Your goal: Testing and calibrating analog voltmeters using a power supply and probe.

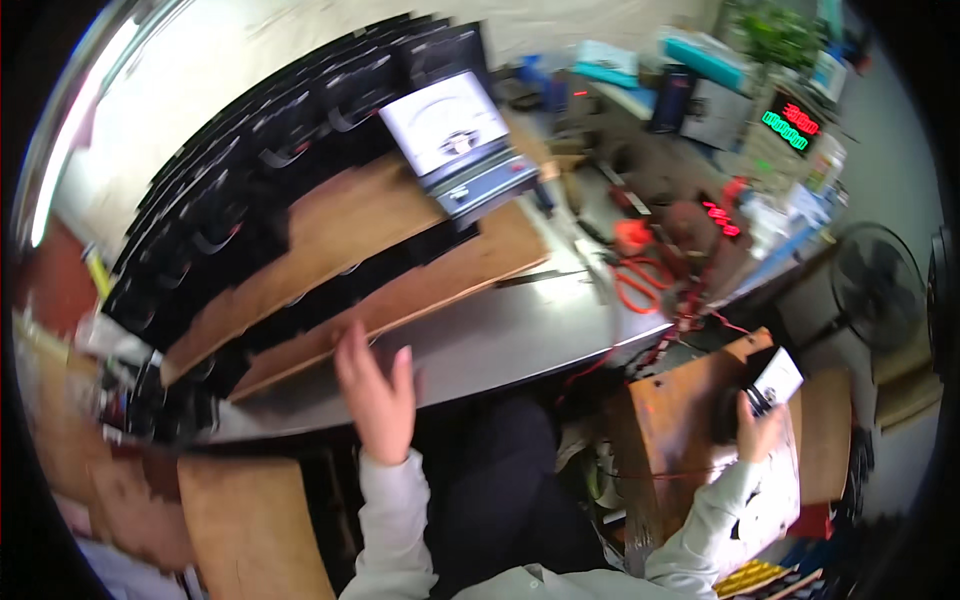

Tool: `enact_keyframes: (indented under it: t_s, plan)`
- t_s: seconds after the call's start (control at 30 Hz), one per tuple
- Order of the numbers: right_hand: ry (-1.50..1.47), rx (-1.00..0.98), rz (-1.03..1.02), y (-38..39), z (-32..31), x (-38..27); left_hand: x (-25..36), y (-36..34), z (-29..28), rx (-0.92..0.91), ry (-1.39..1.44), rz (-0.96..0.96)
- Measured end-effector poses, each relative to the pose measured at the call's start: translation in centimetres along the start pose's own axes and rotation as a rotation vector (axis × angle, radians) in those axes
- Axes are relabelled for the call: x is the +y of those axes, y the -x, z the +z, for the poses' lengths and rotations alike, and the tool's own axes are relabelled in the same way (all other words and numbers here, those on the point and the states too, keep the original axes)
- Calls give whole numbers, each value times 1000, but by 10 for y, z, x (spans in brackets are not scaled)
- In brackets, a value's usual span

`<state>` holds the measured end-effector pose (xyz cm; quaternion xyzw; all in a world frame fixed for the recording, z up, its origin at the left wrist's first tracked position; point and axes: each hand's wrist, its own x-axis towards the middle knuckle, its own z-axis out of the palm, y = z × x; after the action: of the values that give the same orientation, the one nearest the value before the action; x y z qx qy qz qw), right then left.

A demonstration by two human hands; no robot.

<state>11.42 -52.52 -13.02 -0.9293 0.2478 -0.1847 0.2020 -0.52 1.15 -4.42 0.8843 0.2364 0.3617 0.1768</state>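
Observation:
My left hand (378,400) is raised over the near edge of the workbench, fingers and thumb apart, with nothing in it. At the right, my right hand (760,432) grips a small panel meter (778,382) with a white face and a black body. It is held above the brown wooden board (665,415). Another, larger-looking panel meter (450,130) with a white dial and dark lower part stands at the end of the wooden shelf board. Behind it, several black meter-like units (290,130) stand in curved rows.
Two wooden boards (400,285) carry the rows on the metal bench (470,340). Orange-handled scissors (642,285), red wires (680,320) and a red-and-green digital display (790,122) are at the right. A fan (880,265) stands beyond; a wooden stool (250,530) is at lower left.

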Motion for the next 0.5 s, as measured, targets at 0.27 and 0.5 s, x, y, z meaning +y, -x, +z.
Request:
enact_keyframes:
  t_s: [0.27,0.5]
  plan:
    - [41,124,-115,-16,20,5,8,2,-1,109,-148,31]
    - [-298,398,-266,50,10,-26,10,56,-42,169,505,-41]
